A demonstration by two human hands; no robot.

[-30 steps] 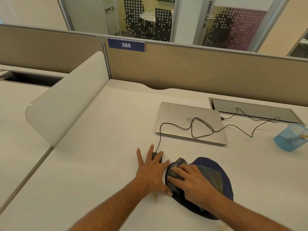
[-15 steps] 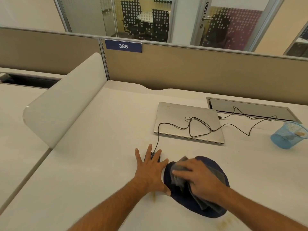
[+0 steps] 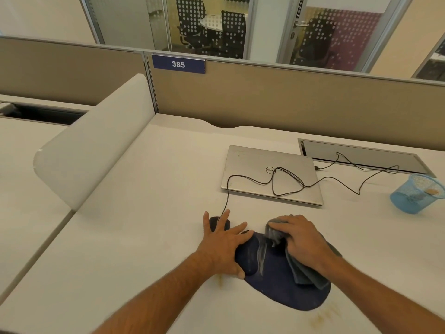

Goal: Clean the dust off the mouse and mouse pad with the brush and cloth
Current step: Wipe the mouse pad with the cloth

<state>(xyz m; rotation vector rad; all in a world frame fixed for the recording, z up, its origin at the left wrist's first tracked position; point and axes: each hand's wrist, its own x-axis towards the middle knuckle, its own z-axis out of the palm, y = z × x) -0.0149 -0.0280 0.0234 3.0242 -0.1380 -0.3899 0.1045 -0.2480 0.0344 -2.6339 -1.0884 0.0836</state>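
Right grip: right hand curled over folded grey cloth, fingers bent round its far edge, palm pressing it down onto the pad.
Left grip: left hand spread flat, fingers straight, holding nothing; thumb and palm edge pinning the pad's left rim, fingertips lying across the mouse.
Mouse pad: dark blue mouse pad near centre of the white desk, pale dust streak down its left half, just left of the cloth.
Mouse: black mouse just beyond the pad's far-left corner, mostly hidden under the fingers, so probably touching them rather than gripped.
Cable: mouse cable looping far and right over the closed laptop.
Brush: possibly the item in the blue mesh cup far right; too small to confirm.
Risk, smear: dust streak likely dragged across the pad instead of lifted, if the same cloth face gets used again.
Risk, pad slip: pad sliding or bunching under the wipe if left-hand pressure eases.
Risk, mouse: mouse nudged away by the spread fingers, tugging the cable across the laptop lid.
Risk, dust: swept dust landing on the mouse, not yet cleaned by appearance.
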